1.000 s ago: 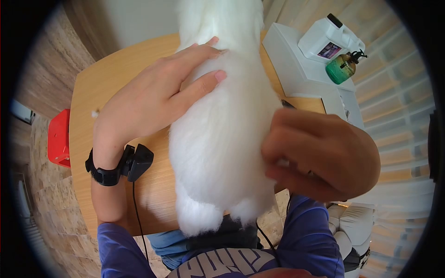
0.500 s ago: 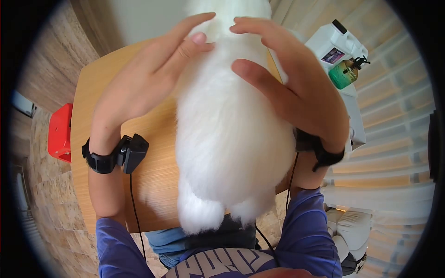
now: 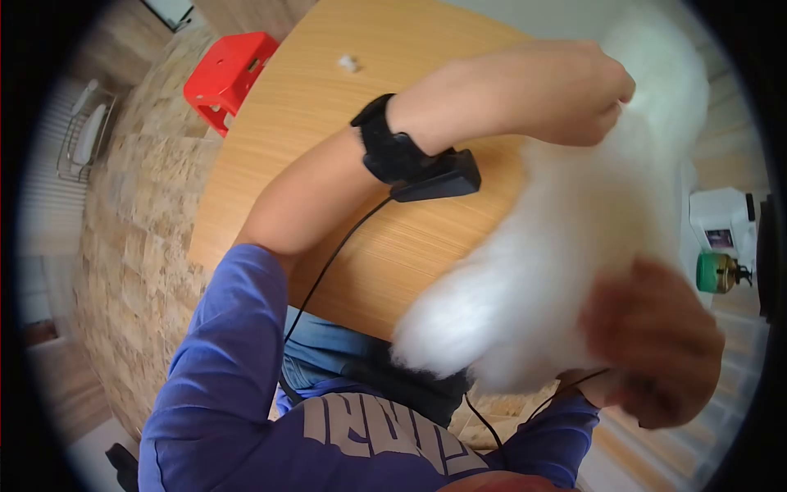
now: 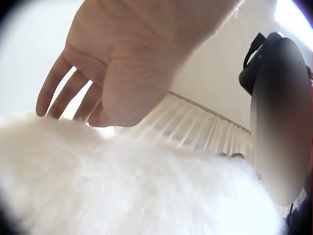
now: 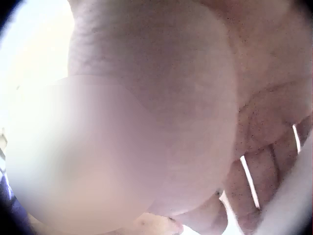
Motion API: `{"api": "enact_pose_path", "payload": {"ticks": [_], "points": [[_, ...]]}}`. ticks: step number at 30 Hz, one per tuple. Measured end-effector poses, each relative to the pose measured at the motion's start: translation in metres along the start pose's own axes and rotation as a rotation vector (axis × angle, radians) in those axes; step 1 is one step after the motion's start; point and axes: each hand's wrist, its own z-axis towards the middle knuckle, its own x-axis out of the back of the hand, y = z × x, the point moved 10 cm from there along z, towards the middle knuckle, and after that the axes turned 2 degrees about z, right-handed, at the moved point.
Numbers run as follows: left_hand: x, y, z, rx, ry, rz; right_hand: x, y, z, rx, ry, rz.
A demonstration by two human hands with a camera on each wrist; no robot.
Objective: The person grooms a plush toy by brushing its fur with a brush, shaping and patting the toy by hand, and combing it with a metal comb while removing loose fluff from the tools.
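A white, long-haired furry body (image 3: 574,221) stretches over the table's right side in the head view, its head out of sight. My left hand (image 3: 557,94) lies on its upper back. In the left wrist view the left hand (image 4: 117,73) has its fingers extended, tips touching the fur (image 4: 122,186). My right hand (image 3: 656,340), blurred, is beside the rear flank in the head view. The right wrist view shows the right hand (image 5: 195,107) close up, fingers extended with narrow gaps, white fur (image 5: 293,196) by them.
The wooden table (image 3: 393,254) has a small white tuft (image 3: 349,63) on it. A red stool (image 3: 228,74) stands beyond its left edge. At the right are a white jug (image 3: 721,217) and a green pump bottle (image 3: 716,272). A black cable (image 3: 328,266) hangs from the left wrist camera.
The head view has turned, so table and fur appear tilted and shifted right. My right hand has moved from the upper back down to the rear flank. My left hand remains at the upper back.
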Motion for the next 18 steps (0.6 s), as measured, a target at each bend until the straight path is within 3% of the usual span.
{"api": "enact_pose_path", "payload": {"ticks": [2, 7, 9, 11, 12, 13, 14, 15, 17, 18], "points": [[0.0, -0.006, -0.003, -0.019, 0.053, 0.013, -0.009, -0.03, -0.009, 0.313, -0.06, 0.379], [0.004, -0.001, 0.001, -0.022, 0.078, 0.009, -0.003, -0.036, -0.017, 0.277, 0.069, 0.339], [0.01, -0.003, 0.002, -0.059, 0.21, 0.11, 0.027, -0.013, -0.032, 0.142, 0.356, 0.301], [0.01, -0.013, 0.001, -0.066, 0.256, 0.034, 0.042, 0.007, -0.029, 0.01, 0.406, 0.014], [0.01, -0.018, 0.001, -0.064, 0.296, -0.036, 0.039, 0.012, -0.023, 0.006, 0.406, 0.005], [0.006, -0.02, 0.004, -0.071, 0.3, -0.039, 0.039, 0.029, -0.02, -0.112, 0.512, -0.002], [0.015, -0.018, 0.001, -0.123, 0.458, -0.091, 0.04, 0.044, -0.02, -0.231, 0.62, -0.009], [0.024, -0.018, -0.006, -0.174, 0.614, -0.144, 0.031, 0.053, -0.008, -0.267, 0.521, -0.017], [0.009, -0.026, -0.003, -0.227, 0.576, -0.152, -0.001, 0.068, 0.008, -0.463, 0.372, 0.366], [-0.001, -0.03, -0.002, -0.273, 0.534, -0.157, -0.003, 0.073, 0.007, -0.463, 0.373, 0.361]]}}
